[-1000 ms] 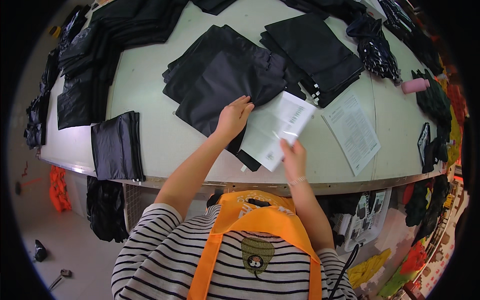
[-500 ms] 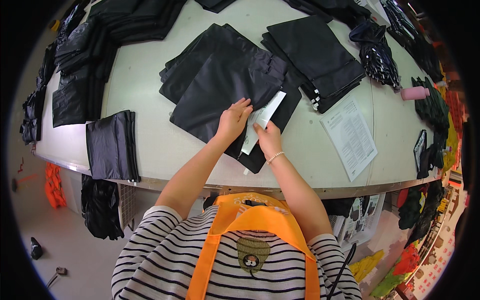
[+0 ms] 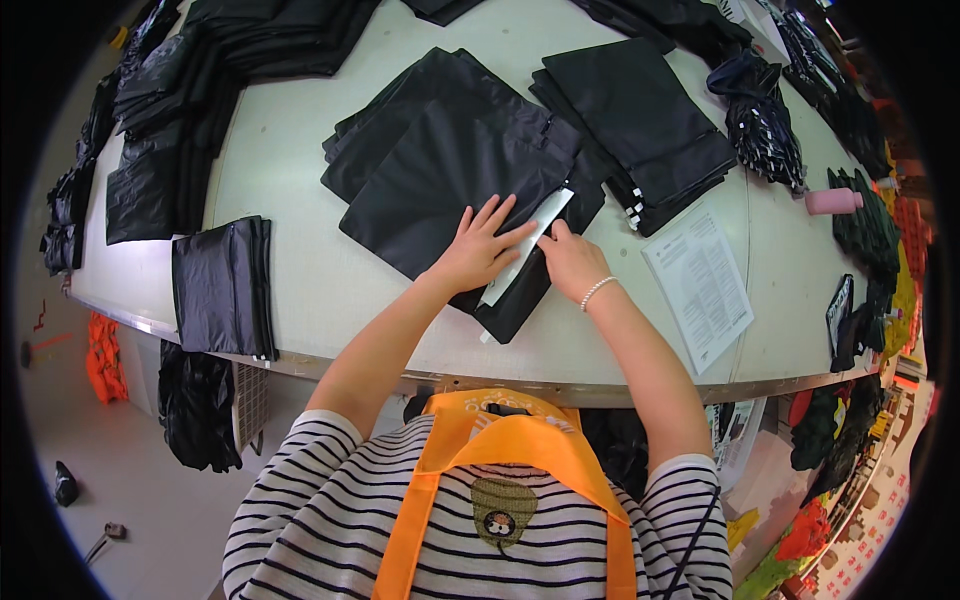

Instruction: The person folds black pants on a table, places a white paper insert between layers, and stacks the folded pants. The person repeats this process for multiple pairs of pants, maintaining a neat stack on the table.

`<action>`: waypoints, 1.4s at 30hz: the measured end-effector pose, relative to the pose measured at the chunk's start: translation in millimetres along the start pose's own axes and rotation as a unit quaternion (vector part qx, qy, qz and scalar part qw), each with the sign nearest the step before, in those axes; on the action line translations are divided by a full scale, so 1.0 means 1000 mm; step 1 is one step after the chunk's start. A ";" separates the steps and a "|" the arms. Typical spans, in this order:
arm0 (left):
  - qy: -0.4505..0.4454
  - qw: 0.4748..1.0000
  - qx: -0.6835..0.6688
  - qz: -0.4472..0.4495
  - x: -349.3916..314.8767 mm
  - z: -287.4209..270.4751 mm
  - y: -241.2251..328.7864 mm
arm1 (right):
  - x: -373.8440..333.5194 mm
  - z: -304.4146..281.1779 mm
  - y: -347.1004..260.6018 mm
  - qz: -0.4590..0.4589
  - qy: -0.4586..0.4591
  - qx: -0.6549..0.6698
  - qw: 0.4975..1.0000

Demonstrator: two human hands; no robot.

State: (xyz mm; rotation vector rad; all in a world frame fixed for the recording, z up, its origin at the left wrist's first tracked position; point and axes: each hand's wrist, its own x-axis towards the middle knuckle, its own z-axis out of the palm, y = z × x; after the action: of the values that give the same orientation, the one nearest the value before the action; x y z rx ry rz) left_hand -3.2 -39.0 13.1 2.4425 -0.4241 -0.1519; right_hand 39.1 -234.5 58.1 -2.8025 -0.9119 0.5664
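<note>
We are pressing our left hand [image 3: 482, 247] flat, fingers spread open, on the black fabric piece [image 3: 455, 180] lying in the middle of the pale worktable [image 3: 300, 290], while our right hand [image 3: 570, 262] is pushing the white paper sheet [image 3: 528, 245] under the fabric's folded edge. A second ago that sheet was lying almost wholly in the open, held at its near corner; now only a narrow strip is showing between our two hands, so the insert is nearly tucked inside and this piece looks close to being packed. Our right fingers are curled against the paper's edge, though we cannot tell whether they are pinching it or only nudging it along. We are keeping the fabric in its place, resting on another black piece beneath it. Well to the right a second printed sheet [image 3: 698, 282] is lying loose, with a stack of folded black pieces [image 3: 640, 130] beyond it and a pink bottle [image 3: 832, 201] near the far rim.
</note>
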 end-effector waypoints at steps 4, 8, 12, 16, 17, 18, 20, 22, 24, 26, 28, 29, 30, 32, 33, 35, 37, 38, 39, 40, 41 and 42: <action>-0.021 0.993 0.118 0.019 -0.001 0.005 0.000 | -0.020 -0.035 0.009 -0.010 -0.045 -0.006 0.999; -0.010 0.992 0.117 0.041 0.002 -0.003 0.009 | -0.047 -0.061 0.010 -0.091 0.068 0.115 0.987; -0.036 0.992 0.081 0.088 0.009 -0.005 0.015 | -0.048 -0.051 0.001 -0.008 0.059 0.028 0.998; -0.061 0.992 0.043 0.099 0.008 -0.006 0.012 | -0.023 -0.030 0.004 0.015 0.156 0.074 0.985; -0.030 0.996 -0.004 0.084 0.008 -0.004 0.008 | -0.018 -0.026 0.001 -0.036 0.217 0.148 0.964; 0.002 0.996 -0.052 0.070 0.007 -0.002 0.004 | -0.015 -0.021 0.000 -0.087 0.275 0.220 0.932; 0.056 0.995 -0.075 0.019 0.005 -0.005 0.000 | -0.019 -0.003 0.000 -0.026 0.340 0.291 0.894; 0.038 0.999 0.032 -0.006 0.003 -0.011 0.000 | -0.023 0.018 0.006 0.079 0.412 0.303 0.856; 0.001 0.996 0.093 -0.006 0.000 -0.010 0.005 | -0.023 0.021 -0.002 0.123 0.352 0.218 0.902; -0.016 0.992 0.124 0.009 0.000 -0.006 0.009 | -0.014 0.018 -0.009 0.188 0.309 0.147 0.921; -0.013 0.991 0.128 0.037 0.002 0.000 0.011 | 0.000 0.012 -0.003 0.252 0.254 0.124 0.925; -0.017 0.989 0.133 0.058 0.003 0.003 0.014 | 0.003 0.014 0.004 0.268 0.225 0.106 0.931; -0.023 0.988 0.141 0.065 0.005 0.001 0.019 | 0.003 0.016 0.012 0.279 0.193 0.122 0.933; -0.023 0.985 0.159 0.063 0.006 0.012 0.017 | 0.000 0.024 0.031 0.299 0.128 0.154 0.933; -0.030 0.984 0.165 0.058 0.007 0.014 0.016 | -0.003 0.027 0.039 0.277 0.197 0.143 0.930; -0.045 0.982 0.179 0.045 0.008 0.017 0.013 | -0.009 0.020 0.045 0.283 0.245 0.232 0.898; -0.049 0.984 0.165 0.046 0.009 0.016 0.013 | -0.016 0.005 0.037 0.277 0.296 0.291 0.867; -0.052 0.985 0.157 0.050 0.011 0.014 0.016 | -0.017 0.009 0.037 0.256 0.316 0.292 0.866; -0.050 0.987 0.149 0.044 0.012 0.013 0.020 | -0.017 0.015 0.038 0.235 0.336 0.293 0.864; -0.048 0.988 0.141 0.039 0.014 0.011 0.025 | -0.017 0.019 0.037 0.214 0.355 0.293 0.861; -0.046 0.990 0.132 0.032 0.013 0.010 0.027 | -0.016 0.018 0.029 0.132 0.380 0.262 0.877; -0.018 0.997 0.069 0.026 0.013 0.011 0.026 | -0.017 0.012 0.019 0.100 0.325 0.310 0.888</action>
State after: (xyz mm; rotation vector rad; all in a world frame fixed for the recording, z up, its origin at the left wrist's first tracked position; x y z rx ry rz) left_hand -0.4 -69.0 21.1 2.5637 -0.5302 -0.1492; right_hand 31.2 -259.5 47.6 -2.2372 -0.2356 -0.0853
